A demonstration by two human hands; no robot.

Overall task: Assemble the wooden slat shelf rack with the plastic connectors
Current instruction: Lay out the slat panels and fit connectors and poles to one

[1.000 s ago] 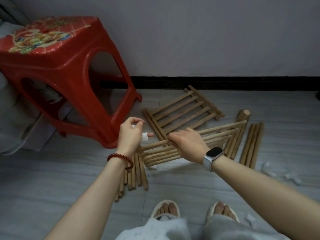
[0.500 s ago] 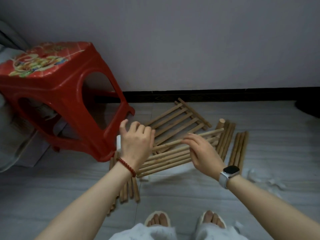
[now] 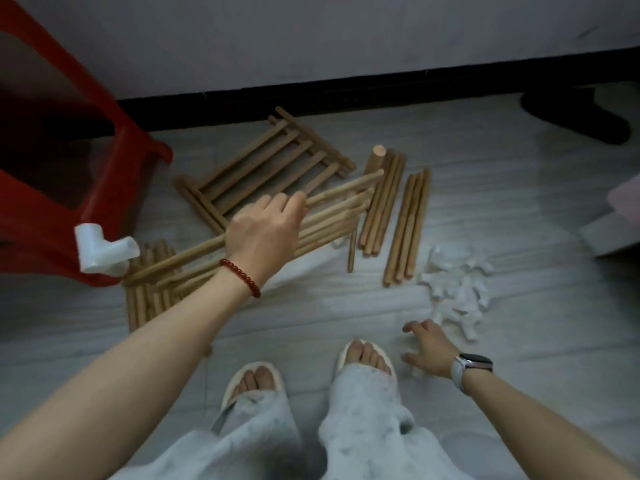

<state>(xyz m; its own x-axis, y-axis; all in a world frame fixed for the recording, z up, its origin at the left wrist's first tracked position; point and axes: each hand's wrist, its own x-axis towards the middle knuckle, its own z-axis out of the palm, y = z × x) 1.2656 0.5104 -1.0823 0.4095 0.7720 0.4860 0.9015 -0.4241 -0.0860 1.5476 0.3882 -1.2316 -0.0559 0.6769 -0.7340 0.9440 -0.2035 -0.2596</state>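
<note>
At far left stood a red plastic stool [image 3: 52,188] on the grey floor [image 3: 311,317]. A white plastic connector [image 3: 104,251] sat fitted on the left end of a raised slat panel [image 3: 332,209], over loose rods [image 3: 149,292] on the floor. Left hand [image 3: 266,233] gripped the panel mid-length, fingers [image 3: 294,202] curled around its top slat. A second slat panel [image 3: 266,164] lay flat behind, loose rod bundles [image 3: 408,223] to the right. Right hand [image 3: 429,348], fingers spread and holding nothing, hovered low beside a heap of white connectors [image 3: 460,292].
</note>
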